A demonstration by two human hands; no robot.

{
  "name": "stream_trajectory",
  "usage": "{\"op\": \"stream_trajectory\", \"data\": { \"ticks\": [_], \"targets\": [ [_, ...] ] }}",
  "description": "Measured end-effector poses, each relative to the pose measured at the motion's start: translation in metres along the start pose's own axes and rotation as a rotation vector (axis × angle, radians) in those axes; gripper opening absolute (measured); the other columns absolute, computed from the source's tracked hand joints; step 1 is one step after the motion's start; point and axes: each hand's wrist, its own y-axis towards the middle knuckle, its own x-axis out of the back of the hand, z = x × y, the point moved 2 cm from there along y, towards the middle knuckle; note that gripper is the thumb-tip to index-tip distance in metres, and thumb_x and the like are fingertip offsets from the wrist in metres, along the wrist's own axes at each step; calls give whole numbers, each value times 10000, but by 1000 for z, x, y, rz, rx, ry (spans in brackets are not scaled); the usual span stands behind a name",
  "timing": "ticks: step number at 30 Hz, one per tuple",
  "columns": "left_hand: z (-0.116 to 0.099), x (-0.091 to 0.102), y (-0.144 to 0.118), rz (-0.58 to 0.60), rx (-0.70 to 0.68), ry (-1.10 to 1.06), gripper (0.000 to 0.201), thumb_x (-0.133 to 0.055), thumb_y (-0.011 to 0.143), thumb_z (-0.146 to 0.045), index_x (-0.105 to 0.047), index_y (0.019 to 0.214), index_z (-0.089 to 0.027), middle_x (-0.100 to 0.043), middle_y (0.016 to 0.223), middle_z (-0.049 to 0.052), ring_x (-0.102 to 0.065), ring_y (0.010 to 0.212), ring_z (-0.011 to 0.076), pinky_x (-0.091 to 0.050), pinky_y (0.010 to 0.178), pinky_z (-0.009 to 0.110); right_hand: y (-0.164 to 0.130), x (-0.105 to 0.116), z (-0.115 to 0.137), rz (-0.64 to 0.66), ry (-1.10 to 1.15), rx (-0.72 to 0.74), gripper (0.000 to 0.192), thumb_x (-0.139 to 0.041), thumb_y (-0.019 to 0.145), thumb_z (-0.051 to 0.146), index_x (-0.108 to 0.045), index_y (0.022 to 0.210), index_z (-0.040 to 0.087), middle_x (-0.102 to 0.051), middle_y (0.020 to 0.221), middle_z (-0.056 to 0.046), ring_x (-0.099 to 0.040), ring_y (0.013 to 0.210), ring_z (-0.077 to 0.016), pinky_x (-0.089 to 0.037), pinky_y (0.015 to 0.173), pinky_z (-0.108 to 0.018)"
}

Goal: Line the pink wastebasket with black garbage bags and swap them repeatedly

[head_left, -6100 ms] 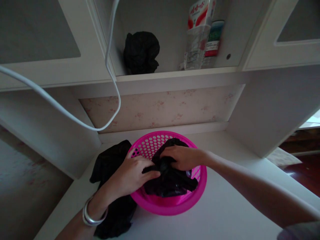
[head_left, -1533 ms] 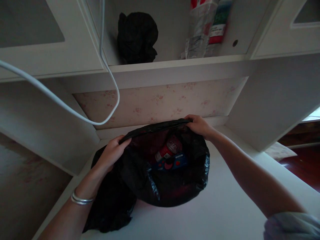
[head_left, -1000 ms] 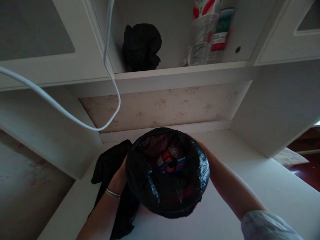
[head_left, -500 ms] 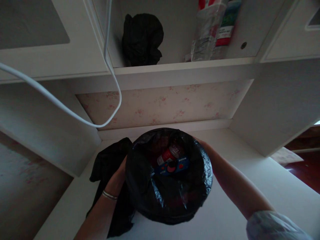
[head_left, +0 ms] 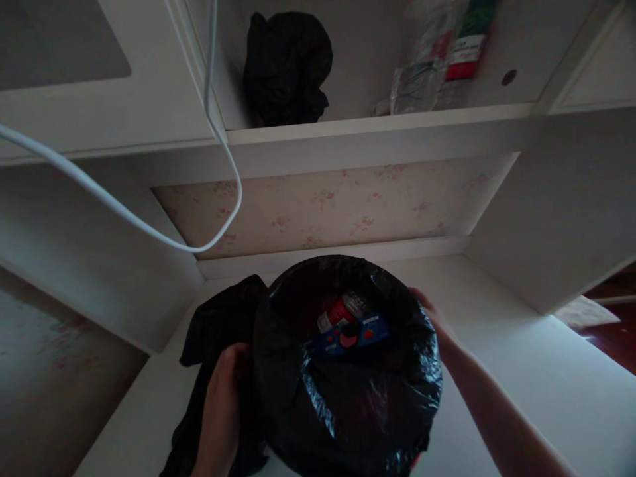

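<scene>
Both hands (head_left: pixel 226 391) grip black bag (head_left: pixel 348 391), mouth upward.

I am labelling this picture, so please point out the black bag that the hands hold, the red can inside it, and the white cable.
black bag (head_left: pixel 348 411), head view, on its glossy front wall.
red can (head_left: pixel 334 313), head view, on its red side.
white cable (head_left: pixel 124 218), head view, on its hanging loop.

A glossy black bag (head_left: pixel 348 397) holds a red can (head_left: pixel 334 314) and blue packet (head_left: pixel 352 335) with red dots; white desk (head_left: pixel 521 371), white cable (head_left: pixel 124 212), pale floral wallpaper (head_left: pixel 322 205).
</scene>
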Motion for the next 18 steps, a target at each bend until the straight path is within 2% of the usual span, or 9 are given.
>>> {"op": "stream_trajectory", "data": {
  "ticks": [1, 4, 7, 11, 15, 18],
  "targets": [
    [2, 6, -9, -7, 0, -4, 648, -440, 902, -784, -714, 1150, -252, -746, 1260, 106, -646, 1263, 371, -562, 1015, 484, -9, 5, -4, -40, 13, 6, 437, -647, 862, 675, -753, 936, 257, -748, 794, -47, -707, 742, -268, -597, 643, -379],
    [13, 15, -34, 15, 31, 121, 637, -631, 763, -798, -756, 1126, -290, -771, 1227, 79, -644, 1260, 400, -579, 995, 487, -46, 16, -17, -145, 41, 34, 459, -579, 895, 694, -763, 912, 274, -766, 860, -63, -731, 802, -282, -611, 671, -381],
    [19, 6, -48, 78, 43, 235, 615, -713, 693, -764, -791, 1086, -297, -787, 1191, 70, -649, 1243, 413, -583, 983, 492, -79, 12, -24, -195, -20, 12, 476, -626, 866, 715, -779, 915, 267, -788, 901, -81, -743, 875, -303, -622, 687, -373],
    [16, -21, -54, 159, -65, 184, 474, -637, 785, -698, -825, 974, -306, -805, 1077, 75, -708, 1083, 389, -596, 926, 460, -96, -6, -21, -182, -15, 47, 550, -587, 876, 766, -775, 935, 252, -797, 924, -87, -740, 824, -267, -617, 699, -333],
    [24, -37, -54, 119, -179, 154, 310, -613, 847, -455, -831, 994, -291, -798, 1097, 90, -715, 1036, 373, -563, 974, 490, -104, -10, -30, -188, -36, 104, 486, -513, 966, 689, -772, 994, 279, -799, 943, -71, -743, 784, -251, -620, 686, -326],
    [36, -37, -55, 49, -231, 203, 306, -596, 852, -376, -824, 1040, -296, -796, 1117, 92, -707, 1101, 380, -539, 1029, 516, -115, -5, -41, -173, -105, 244, 458, -469, 1001, 633, -759, 1122, 299, -793, 1067, -83, -757, 914, -295, -630, 756, -374]
  ]
}}
